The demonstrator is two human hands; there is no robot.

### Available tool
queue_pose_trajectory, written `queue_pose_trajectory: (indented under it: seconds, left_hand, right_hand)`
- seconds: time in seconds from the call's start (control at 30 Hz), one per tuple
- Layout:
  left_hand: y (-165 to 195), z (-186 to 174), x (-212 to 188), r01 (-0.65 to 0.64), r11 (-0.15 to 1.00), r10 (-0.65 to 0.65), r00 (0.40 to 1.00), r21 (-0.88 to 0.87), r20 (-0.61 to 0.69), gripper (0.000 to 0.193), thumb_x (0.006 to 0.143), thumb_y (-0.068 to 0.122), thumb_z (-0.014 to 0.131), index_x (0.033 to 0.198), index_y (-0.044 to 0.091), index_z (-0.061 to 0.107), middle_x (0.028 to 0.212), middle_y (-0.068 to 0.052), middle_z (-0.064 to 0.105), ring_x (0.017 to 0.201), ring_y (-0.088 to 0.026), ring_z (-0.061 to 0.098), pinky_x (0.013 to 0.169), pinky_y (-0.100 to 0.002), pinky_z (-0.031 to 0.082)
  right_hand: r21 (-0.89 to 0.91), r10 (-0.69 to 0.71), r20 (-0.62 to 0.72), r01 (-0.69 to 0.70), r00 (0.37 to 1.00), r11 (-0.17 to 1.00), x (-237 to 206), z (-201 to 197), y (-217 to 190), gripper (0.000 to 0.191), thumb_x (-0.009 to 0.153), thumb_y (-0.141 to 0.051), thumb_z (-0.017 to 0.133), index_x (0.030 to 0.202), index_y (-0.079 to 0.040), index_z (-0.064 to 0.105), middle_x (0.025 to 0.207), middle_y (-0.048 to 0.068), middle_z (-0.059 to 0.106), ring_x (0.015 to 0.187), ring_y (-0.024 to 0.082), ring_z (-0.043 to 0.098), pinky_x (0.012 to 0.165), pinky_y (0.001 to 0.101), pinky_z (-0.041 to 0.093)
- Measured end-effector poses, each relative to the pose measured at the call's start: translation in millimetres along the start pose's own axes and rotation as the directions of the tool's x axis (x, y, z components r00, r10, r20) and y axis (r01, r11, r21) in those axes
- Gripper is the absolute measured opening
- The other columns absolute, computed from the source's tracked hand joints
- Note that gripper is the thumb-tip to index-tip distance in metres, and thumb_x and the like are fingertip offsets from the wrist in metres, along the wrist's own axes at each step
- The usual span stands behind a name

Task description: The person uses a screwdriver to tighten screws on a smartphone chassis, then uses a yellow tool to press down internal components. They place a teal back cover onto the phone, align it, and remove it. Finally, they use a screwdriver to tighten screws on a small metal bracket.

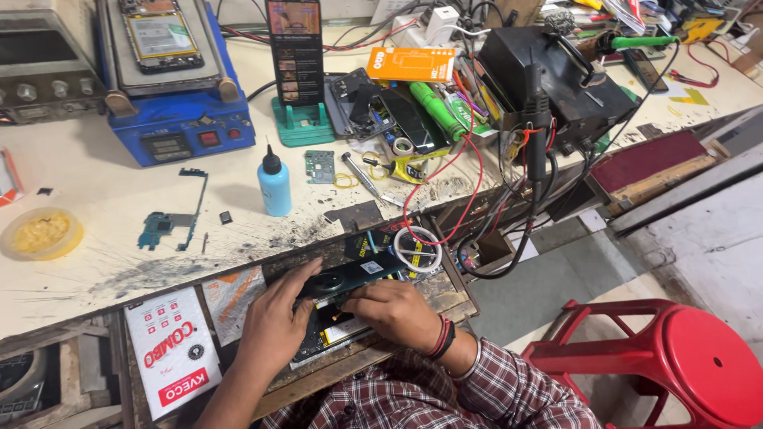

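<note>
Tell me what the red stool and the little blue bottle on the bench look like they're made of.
The red stool looks like moulded plastic: glossy, one uniform colour, rounded seat and legs. The blue bottle also looks plastic, matt light blue with a black pointed nozzle cap. Neither can be confirmed by look alone.

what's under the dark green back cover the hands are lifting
Under the green back cover lies an opened phone, its yellow-edged inside showing. The left hand and right hand hide the rest.

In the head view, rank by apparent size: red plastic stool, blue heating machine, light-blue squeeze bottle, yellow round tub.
1. Red plastic stool, though it sits nearer the camera.
2. Blue heating machine.
3. Light-blue squeeze bottle and yellow round tub look alike.
</note>
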State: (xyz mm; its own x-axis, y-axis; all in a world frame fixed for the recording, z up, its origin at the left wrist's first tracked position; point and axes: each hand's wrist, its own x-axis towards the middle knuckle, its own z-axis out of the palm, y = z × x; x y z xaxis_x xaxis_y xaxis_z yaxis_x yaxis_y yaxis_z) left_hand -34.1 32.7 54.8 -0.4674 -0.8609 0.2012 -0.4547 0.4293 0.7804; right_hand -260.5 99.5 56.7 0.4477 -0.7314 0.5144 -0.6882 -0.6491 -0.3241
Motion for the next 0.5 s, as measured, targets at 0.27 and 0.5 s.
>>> queue_pose_trajectory:
  seconds: [0.27, 0.5]
  left_hand:
    - [-1.2, -2.6, -26.8, -0.048, 0.969, 0.072, 0.993, 0.243, -0.092, 0.069, 0.082, 0.028, 0.079, 0.142, 0.008, 0.053, 0.139, -0.021, 0.061, 0.129, -0.039, 0.057, 0.104, -0.047, 0.048]
    - [5.9, 0.1, -51.1, -0.094, 0.924, 0.216, 0.928, 0.371, -0.303, 0.045, 0.084, 0.030, 0.079, 0.121, 0.006, 0.069, 0.120, -0.011, 0.071, 0.111, -0.029, 0.066, 0.096, -0.041, 0.052]
  right_hand:
    - [0.040, 0.060, 0.026, -0.061, 0.998, 0.997, -7.0, 12.3, -5.9, 0.022, 0.083, -0.009, 0.075, 0.104, -0.011, 0.074, 0.104, 0.004, 0.074, 0.090, 0.024, 0.074, 0.076, 0.0361, 0.060]
    - [0.017, 0.058, -0.002, -0.058, 0.998, 0.998, -1.5, 8.4, -7.8, 0.023, 0.082, -0.009, 0.076, 0.105, -0.011, 0.075, 0.102, 0.004, 0.074, 0.088, 0.024, 0.073, 0.075, 0.0359, 0.059]
